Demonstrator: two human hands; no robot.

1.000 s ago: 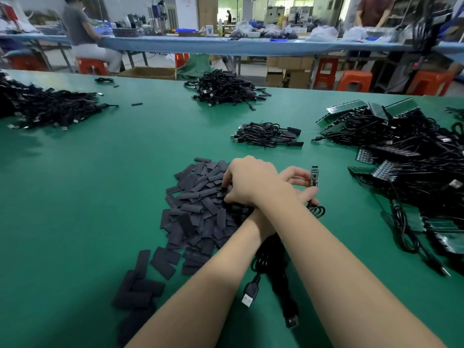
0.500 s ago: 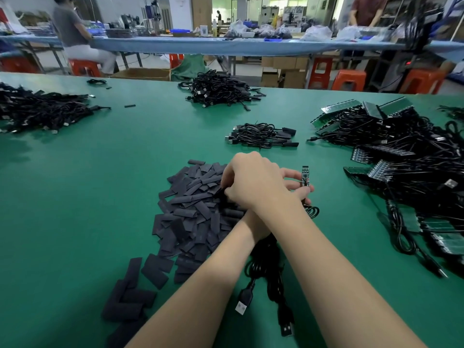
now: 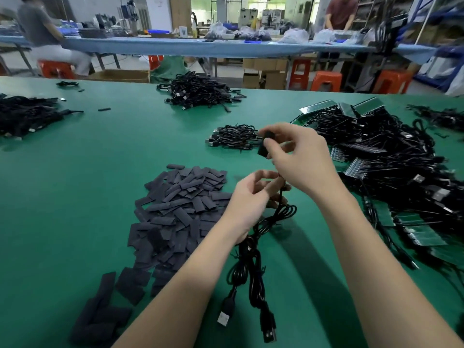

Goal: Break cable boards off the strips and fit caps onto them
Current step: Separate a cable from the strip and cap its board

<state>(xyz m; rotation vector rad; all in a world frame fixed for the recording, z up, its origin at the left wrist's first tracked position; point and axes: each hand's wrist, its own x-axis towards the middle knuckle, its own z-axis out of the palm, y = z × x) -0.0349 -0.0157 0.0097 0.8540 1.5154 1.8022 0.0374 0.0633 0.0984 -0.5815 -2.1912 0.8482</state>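
Observation:
My right hand [image 3: 298, 156] is raised over the green table and pinches a black cap [image 3: 265, 144] between thumb and fingers. Just below it, my left hand [image 3: 251, 199] grips a bundle of black USB cables [image 3: 251, 267] that hangs down toward me, plugs at the bottom. The cable's small board is hidden among my fingers. A heap of flat black caps [image 3: 175, 209] lies on the table left of my hands. Green board strips with cables attached [image 3: 391, 167] are piled at the right.
A small bunch of capped cables [image 3: 233, 138] lies behind my hands. Bigger cable piles sit at the far centre [image 3: 198, 92] and far left [image 3: 27, 114]. Beyond the table edge are orange stools, a blue bench and two people working.
My right hand has lifted off the cap heap, uncrossed from over my left arm and come up to the right with a cap in it. My left hand has stayed on the cables.

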